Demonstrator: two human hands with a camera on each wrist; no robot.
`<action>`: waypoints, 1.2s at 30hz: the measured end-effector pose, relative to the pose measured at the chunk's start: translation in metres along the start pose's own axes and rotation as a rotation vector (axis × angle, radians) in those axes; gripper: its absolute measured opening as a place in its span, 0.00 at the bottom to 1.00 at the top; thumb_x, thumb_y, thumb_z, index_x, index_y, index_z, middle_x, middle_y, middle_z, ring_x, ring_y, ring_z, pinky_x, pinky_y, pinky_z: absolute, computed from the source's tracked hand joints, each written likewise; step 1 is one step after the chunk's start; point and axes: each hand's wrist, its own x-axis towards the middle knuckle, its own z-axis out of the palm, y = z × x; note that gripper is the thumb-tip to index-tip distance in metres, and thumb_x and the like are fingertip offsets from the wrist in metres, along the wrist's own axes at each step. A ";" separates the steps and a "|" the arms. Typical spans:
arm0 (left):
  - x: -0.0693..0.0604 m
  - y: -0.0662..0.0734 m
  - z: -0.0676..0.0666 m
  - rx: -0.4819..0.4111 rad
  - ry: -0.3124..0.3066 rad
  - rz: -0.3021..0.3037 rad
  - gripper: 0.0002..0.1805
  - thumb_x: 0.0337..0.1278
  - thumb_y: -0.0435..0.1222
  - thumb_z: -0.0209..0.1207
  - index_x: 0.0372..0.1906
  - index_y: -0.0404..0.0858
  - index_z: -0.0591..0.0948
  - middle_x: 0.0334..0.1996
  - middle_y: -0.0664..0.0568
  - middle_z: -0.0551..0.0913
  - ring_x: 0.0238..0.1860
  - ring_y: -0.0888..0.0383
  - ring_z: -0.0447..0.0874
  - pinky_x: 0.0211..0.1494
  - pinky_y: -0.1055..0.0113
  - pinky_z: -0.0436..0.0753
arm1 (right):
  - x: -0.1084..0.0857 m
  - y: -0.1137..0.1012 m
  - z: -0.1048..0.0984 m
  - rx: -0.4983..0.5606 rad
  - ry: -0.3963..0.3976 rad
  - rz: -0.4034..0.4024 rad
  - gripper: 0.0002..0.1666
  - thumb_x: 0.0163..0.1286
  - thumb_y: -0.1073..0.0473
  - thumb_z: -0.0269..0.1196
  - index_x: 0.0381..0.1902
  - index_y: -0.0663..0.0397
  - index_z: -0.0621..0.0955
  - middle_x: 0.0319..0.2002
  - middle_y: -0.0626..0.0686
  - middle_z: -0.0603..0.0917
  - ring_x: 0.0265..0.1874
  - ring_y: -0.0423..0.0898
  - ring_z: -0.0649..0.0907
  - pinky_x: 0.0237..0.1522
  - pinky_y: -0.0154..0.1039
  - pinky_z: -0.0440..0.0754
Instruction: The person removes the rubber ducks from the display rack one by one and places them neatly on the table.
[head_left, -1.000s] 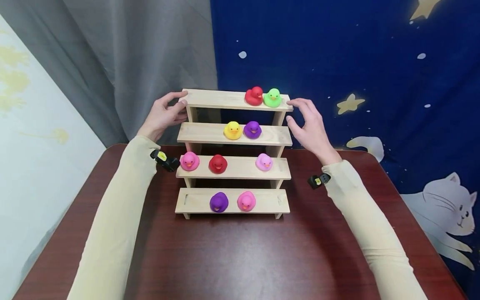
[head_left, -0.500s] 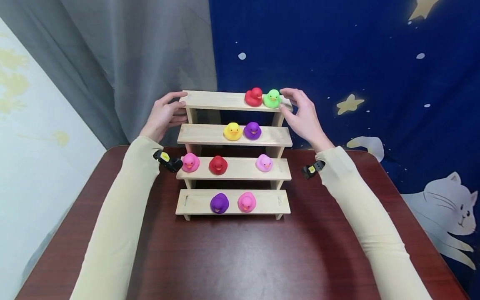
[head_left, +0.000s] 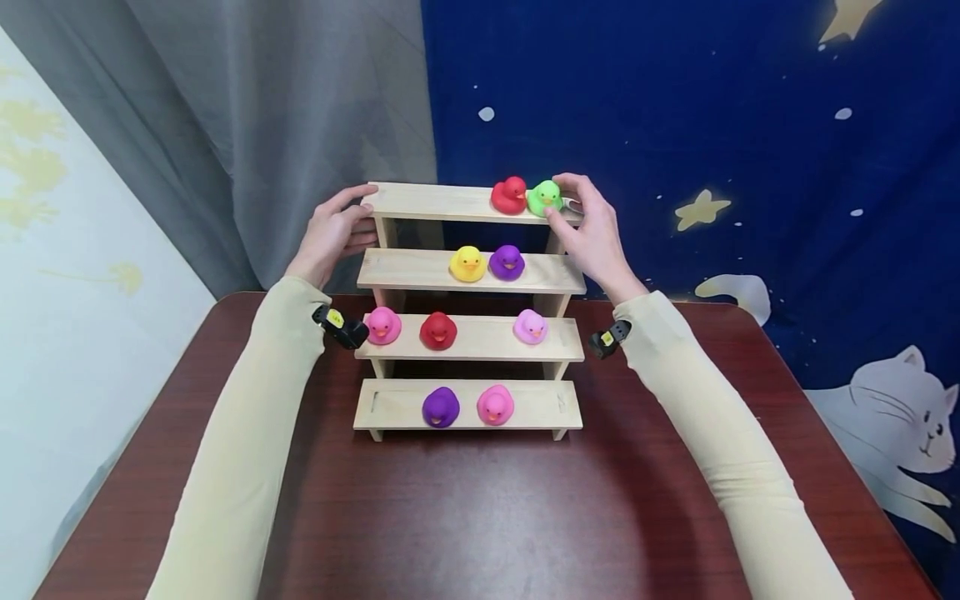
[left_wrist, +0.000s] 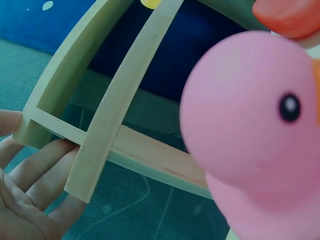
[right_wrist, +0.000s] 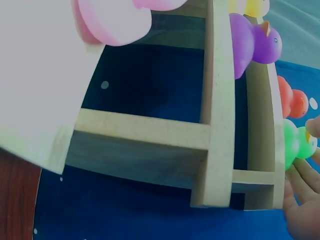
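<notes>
A four-tier wooden display rack [head_left: 427, 198] stands on the table with rubber ducks on every tier. My left hand [head_left: 330, 237] grips the left end of the top shelf, some fingers on the board and others beneath, as the left wrist view shows. At the right end, my right hand [head_left: 594, 237] pinches a green rubber duck [head_left: 542, 198] between thumb and fingers. That duck sits on the top shelf beside a red rubber duck [head_left: 509, 196]. In the right wrist view, fingers [right_wrist: 303, 180] touch the green duck's side.
Yellow [head_left: 468, 264] and purple [head_left: 507, 263] ducks share the second shelf. Pink [head_left: 383, 326], red [head_left: 438, 332] and light pink [head_left: 531, 327] ducks stand on the third. The lowest holds a purple [head_left: 441, 407] and a pink duck [head_left: 496, 405]. Behind the dark red table [head_left: 480, 508] hang curtains.
My right hand has moved left from the top shelf's right end and taken hold of the green duck. The left hand keeps its grip on the shelf end.
</notes>
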 end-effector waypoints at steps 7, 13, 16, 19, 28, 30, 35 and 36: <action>-0.002 -0.002 0.004 0.007 0.048 0.024 0.22 0.73 0.47 0.46 0.68 0.58 0.71 0.62 0.44 0.74 0.56 0.50 0.79 0.59 0.55 0.75 | 0.001 -0.001 0.007 0.003 0.061 0.048 0.21 0.66 0.61 0.65 0.55 0.59 0.75 0.52 0.54 0.81 0.53 0.41 0.77 0.55 0.34 0.72; -0.002 -0.004 0.008 0.002 0.082 0.038 0.22 0.72 0.47 0.45 0.67 0.59 0.72 0.61 0.46 0.76 0.55 0.51 0.80 0.58 0.57 0.76 | -0.004 -0.005 0.003 0.030 0.105 0.065 0.21 0.65 0.62 0.66 0.55 0.59 0.76 0.52 0.53 0.82 0.53 0.40 0.77 0.55 0.37 0.72; -0.002 -0.004 0.008 -0.006 0.085 0.032 0.22 0.72 0.48 0.46 0.67 0.59 0.72 0.61 0.46 0.75 0.55 0.51 0.80 0.58 0.57 0.76 | -0.008 -0.008 -0.001 0.049 0.128 0.065 0.21 0.64 0.62 0.66 0.54 0.59 0.77 0.51 0.53 0.82 0.52 0.40 0.77 0.55 0.38 0.72; -0.002 -0.004 0.008 -0.008 0.097 0.029 0.21 0.72 0.47 0.46 0.66 0.60 0.73 0.61 0.47 0.75 0.54 0.51 0.80 0.57 0.57 0.77 | -0.012 -0.009 -0.003 0.062 0.145 0.054 0.21 0.64 0.62 0.67 0.54 0.59 0.77 0.51 0.53 0.82 0.52 0.41 0.78 0.56 0.38 0.72; -0.003 -0.005 0.009 -0.005 0.114 0.023 0.21 0.72 0.48 0.46 0.66 0.61 0.73 0.62 0.47 0.75 0.54 0.51 0.80 0.58 0.56 0.76 | -0.026 -0.006 -0.009 0.048 0.169 -0.009 0.21 0.65 0.61 0.67 0.54 0.58 0.78 0.51 0.52 0.83 0.53 0.42 0.77 0.57 0.43 0.71; -0.003 -0.005 0.009 0.002 0.114 0.027 0.21 0.72 0.48 0.45 0.67 0.61 0.72 0.62 0.48 0.75 0.55 0.51 0.80 0.58 0.57 0.76 | -0.029 -0.005 -0.013 0.047 0.180 -0.017 0.20 0.65 0.62 0.67 0.54 0.58 0.78 0.51 0.52 0.82 0.53 0.43 0.77 0.57 0.42 0.70; -0.003 -0.005 0.008 0.019 0.111 0.034 0.21 0.72 0.48 0.45 0.67 0.61 0.72 0.63 0.49 0.74 0.55 0.52 0.80 0.57 0.58 0.77 | -0.034 -0.002 -0.023 0.035 0.211 -0.032 0.21 0.64 0.63 0.67 0.54 0.59 0.79 0.51 0.52 0.82 0.53 0.44 0.78 0.56 0.42 0.71; -0.002 -0.005 0.008 0.019 0.111 0.033 0.21 0.72 0.48 0.45 0.66 0.61 0.72 0.63 0.49 0.74 0.55 0.52 0.80 0.57 0.58 0.77 | -0.035 -0.001 -0.025 0.029 0.213 -0.029 0.21 0.64 0.62 0.67 0.54 0.59 0.79 0.51 0.52 0.82 0.53 0.44 0.78 0.56 0.41 0.71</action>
